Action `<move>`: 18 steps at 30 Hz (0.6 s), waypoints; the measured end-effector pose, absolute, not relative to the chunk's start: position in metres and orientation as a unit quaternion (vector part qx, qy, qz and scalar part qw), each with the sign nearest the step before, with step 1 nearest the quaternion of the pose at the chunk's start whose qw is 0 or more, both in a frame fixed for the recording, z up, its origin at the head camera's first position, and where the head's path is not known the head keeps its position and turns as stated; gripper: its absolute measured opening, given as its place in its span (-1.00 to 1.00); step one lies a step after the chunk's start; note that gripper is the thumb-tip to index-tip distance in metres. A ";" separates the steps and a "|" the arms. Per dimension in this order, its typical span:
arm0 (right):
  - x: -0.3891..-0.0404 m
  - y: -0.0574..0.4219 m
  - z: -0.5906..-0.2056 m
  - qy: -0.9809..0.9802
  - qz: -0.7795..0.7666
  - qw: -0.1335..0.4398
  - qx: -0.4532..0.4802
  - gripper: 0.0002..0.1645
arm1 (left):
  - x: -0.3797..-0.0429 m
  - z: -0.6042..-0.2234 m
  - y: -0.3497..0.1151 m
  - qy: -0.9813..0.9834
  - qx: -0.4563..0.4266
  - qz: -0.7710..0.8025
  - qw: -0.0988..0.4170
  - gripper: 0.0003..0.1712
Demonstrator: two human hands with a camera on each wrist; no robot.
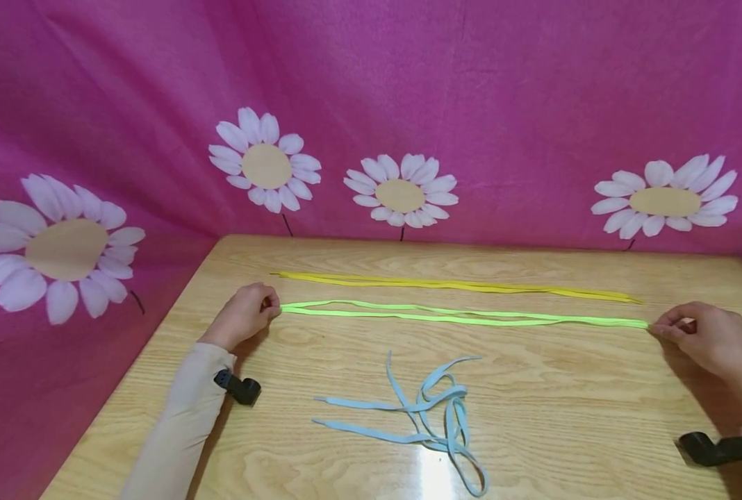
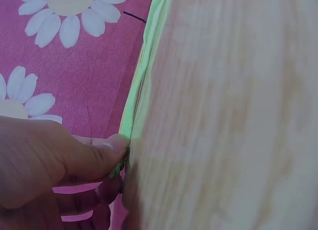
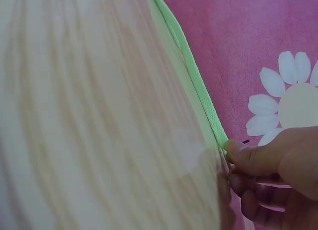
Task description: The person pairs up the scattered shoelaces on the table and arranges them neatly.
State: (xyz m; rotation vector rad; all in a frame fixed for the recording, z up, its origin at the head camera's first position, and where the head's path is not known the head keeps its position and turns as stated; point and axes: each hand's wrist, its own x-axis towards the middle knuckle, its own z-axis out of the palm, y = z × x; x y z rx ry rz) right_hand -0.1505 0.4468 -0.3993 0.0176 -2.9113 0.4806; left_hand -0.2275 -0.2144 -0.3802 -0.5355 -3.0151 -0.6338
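A neon green shoelace (image 1: 471, 319) stretches sideways across the table in doubled strands, with narrow gaps between them. My left hand (image 1: 248, 314) pinches its left end between thumb and fingers; in the left wrist view the thumb (image 2: 112, 144) presses on the green lace (image 2: 130, 113). At the opposite end my right hand (image 1: 708, 337) pinches the gathered strands, and the right wrist view has the green lace (image 3: 201, 91) running up from the fingertips. Just behind it lies a yellow shoelace (image 1: 458, 284), folded lengthwise and straight. Nearer the front, a light blue shoelace (image 1: 433, 406) lies in loose tangled loops.
The wooden table (image 1: 321, 347) has its far edge against a pink cloth (image 1: 502, 104) printed with white daisies. The same cloth hangs along the left side. Black wrist cameras (image 1: 238, 387) sit at both sleeves, low over the tabletop.
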 end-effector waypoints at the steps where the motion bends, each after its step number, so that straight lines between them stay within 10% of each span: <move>1: -0.151 0.446 -0.401 -0.982 0.163 0.098 0.007 -0.80 | -0.228 -0.381 -0.215 -0.964 -0.169 -0.207 0.007 -0.85; 18: -0.153 0.447 -0.409 -0.981 0.173 0.090 -0.005 -0.79 | -0.226 -0.377 -0.227 -0.960 -0.148 -0.237 0.007 -0.86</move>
